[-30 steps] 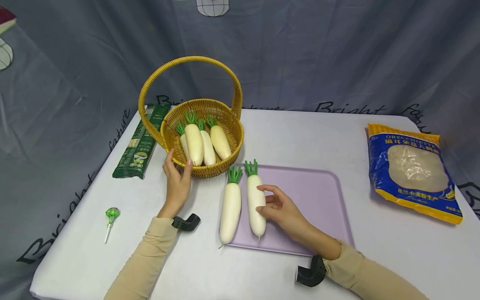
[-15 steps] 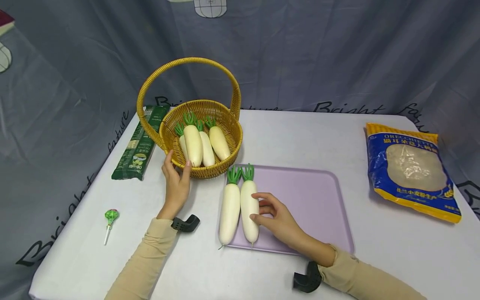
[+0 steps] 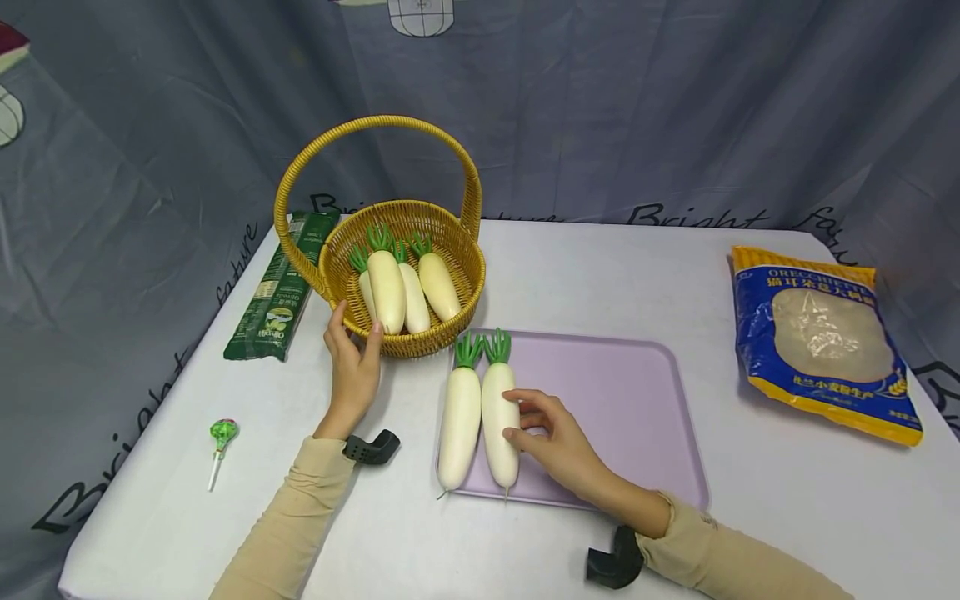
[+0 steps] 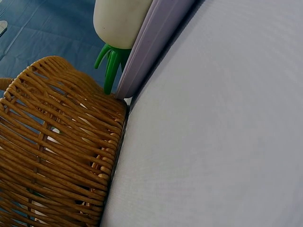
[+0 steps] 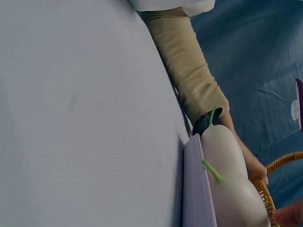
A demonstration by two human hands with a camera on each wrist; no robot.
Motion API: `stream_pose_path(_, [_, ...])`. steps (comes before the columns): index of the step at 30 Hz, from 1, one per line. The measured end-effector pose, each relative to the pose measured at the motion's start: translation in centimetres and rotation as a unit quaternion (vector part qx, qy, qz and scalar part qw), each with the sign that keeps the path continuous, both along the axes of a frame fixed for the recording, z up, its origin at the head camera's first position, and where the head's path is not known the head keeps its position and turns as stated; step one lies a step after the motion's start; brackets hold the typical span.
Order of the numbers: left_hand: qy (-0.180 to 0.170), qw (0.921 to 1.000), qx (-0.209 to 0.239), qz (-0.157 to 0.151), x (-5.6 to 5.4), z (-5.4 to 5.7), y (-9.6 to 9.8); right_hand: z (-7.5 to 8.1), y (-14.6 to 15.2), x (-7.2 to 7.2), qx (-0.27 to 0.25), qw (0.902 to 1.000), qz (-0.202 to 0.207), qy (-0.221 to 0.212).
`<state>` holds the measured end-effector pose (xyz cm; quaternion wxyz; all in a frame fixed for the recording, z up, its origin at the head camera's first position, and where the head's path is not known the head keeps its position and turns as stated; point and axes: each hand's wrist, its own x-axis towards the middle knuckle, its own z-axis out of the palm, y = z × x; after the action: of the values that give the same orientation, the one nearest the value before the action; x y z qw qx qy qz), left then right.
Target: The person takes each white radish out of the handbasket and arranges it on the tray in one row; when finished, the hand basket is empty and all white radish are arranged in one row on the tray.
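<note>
My right hand (image 3: 558,442) holds a white radish (image 3: 500,425) with thumb and index fingertips at its right side; the other fingers bend behind. This radish lies on the lilac tray (image 3: 600,400), green top pointing away. Close along its left is another white radish (image 3: 459,429), at the tray's left edge. My left hand (image 3: 352,375) rests its fairly straight fingers and thumb against the near left side of the woven basket (image 3: 427,340). Inside the basket are several white radishes (image 3: 387,292) with green tops. The left wrist view shows the basket's weave (image 4: 61,142) beside the tray's edge.
A green packet (image 3: 273,300) lies left of the basket, partly behind its handle. A green-wrapped lollipop (image 3: 222,433) is on the white table (image 3: 420,550) at left. At the right lies a blue and yellow pasta bag (image 3: 828,342). A grey curtain (image 3: 600,108) hangs behind.
My right hand has brought the radish leftward and a little nearer, close beside the other one on the tray; it hardly moves in the last half second. My left hand stays at the basket.
</note>
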<state>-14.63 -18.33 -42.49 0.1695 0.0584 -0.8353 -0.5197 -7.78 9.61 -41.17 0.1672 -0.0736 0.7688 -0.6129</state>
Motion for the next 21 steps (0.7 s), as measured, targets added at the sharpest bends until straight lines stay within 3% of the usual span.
stream_pose_path(21, [0.002, 1.0, 0.003, 0.001, 0.0, 0.1, 0.1, 1.4, 0.3, -0.4, -0.04, 0.9982, -0.043, 0.013])
